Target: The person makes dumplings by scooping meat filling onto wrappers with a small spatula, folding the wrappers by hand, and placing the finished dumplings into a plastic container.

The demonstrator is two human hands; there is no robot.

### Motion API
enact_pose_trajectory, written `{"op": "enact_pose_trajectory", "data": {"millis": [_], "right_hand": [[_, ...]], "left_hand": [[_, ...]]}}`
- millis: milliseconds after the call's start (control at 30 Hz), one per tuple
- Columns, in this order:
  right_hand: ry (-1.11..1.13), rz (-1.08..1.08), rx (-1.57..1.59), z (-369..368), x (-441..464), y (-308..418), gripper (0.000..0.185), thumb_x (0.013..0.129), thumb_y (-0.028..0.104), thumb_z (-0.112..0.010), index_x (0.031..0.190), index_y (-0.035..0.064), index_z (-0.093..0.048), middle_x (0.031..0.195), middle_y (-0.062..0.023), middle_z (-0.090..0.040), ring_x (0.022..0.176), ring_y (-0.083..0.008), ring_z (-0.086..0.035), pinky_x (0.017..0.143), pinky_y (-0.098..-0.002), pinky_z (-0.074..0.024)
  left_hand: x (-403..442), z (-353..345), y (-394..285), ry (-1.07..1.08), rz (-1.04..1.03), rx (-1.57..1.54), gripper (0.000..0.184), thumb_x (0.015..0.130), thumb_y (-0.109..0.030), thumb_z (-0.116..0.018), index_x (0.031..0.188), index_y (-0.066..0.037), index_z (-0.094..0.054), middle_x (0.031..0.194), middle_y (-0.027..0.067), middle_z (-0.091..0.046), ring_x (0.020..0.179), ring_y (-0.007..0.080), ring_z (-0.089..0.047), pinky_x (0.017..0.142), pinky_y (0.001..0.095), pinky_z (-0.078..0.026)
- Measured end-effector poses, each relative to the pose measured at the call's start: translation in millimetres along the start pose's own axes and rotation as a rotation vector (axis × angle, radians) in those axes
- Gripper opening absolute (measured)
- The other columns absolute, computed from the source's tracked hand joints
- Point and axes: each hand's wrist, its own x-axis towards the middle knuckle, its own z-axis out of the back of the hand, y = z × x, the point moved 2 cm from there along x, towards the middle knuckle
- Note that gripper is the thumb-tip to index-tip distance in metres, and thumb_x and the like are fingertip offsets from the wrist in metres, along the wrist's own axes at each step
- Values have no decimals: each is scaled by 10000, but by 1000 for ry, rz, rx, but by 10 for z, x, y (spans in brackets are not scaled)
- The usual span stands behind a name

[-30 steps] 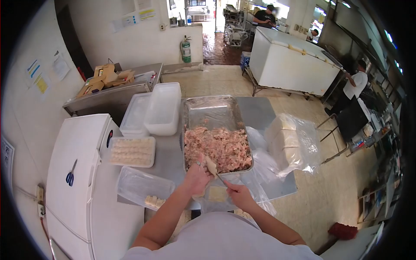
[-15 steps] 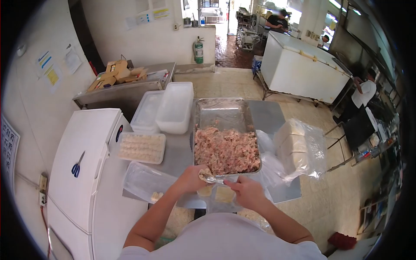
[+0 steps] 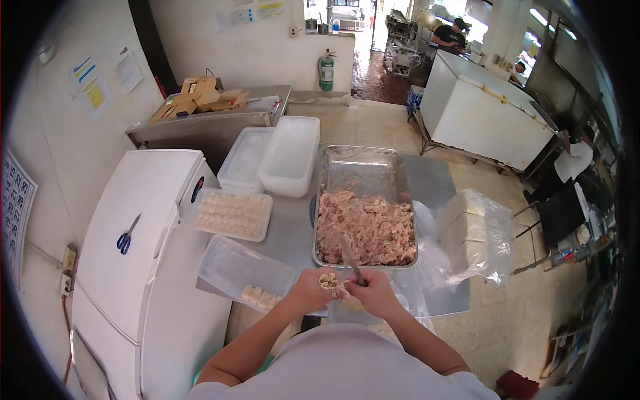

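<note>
My left hand (image 3: 309,291) is closed around a small dumpling (image 3: 329,281), its wrapper gathered up at the top. A slim, flat filling spatula (image 3: 351,257) is gripped in my right hand (image 3: 375,293), its blade tilted up and away. The right fingertips also touch the dumpling's side. Just beyond both hands, a deep metal tray (image 3: 363,152) holds pinkish ground meat filling (image 3: 365,230). Left of my hands, a clear plastic container (image 3: 243,257) has several dumplings (image 3: 261,297) at its near end. Wrappers under my hands are mostly hidden.
A container filled with rows of dumplings (image 3: 233,213) sits at left, before stacked plastic containers (image 3: 290,157). Bagged wrapper stacks (image 3: 463,233) stand right of the tray. Scissors (image 3: 128,235) lie on a white fridge (image 3: 167,193). A person in white (image 3: 575,160) is at far right.
The spatula has swung from lying across the wrapper to pointing up and away. The wrapper now looks gathered into a dumpling. My view has turned slightly left.
</note>
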Motion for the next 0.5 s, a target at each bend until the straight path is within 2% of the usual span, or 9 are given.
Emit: {"op": "enact_pose_trajectory", "data": {"millis": [133,233,333,433,500], "right_hand": [[76,-7,-97,-116,117,113,122,897,118,-742,868,0,-742,705,42,-622,659,-37,-513,587,-240,-396],[134,-31,-70,-304,182,240,115,897,109,-740,884,-5,-744,732,22,-656,680,-44,-548,608,-244,-432],[104,55,-40,-515,350,36,104,901,94,-732,893,-8,-744,755,2,-685,711,-57,-594,647,-247,-475],[36,10,-23,-656,456,-44,151,909,125,-704,894,-20,-744,760,-22,-699,707,-77,-600,644,-271,-485],[59,-21,-63,-724,558,-244,122,916,105,-707,898,-10,-743,772,-21,-705,718,-84,-618,658,-269,-496]], "left_hand": [[-102,116,1,4,-33,67,277,844,-221,-848,831,-13,-665,737,28,-643,711,101,-562,649,313,-484],[-183,238,179,47,-10,66,273,877,-233,-816,841,-7,-667,742,36,-649,714,122,-571,662,329,-482],[-274,373,456,-49,-78,15,292,919,-258,-774,820,-6,-664,762,52,-660,719,136,-566,663,334,-470],[-373,684,740,-385,-14,37,344,952,-295,-738,783,-8,-654,705,57,-632,669,132,-541,618,334,-450],[-459,1026,910,-518,202,-214,365,947,-307,-743,765,-4,-652,661,73,-618,637,147,-545,603,357,-455]]}}
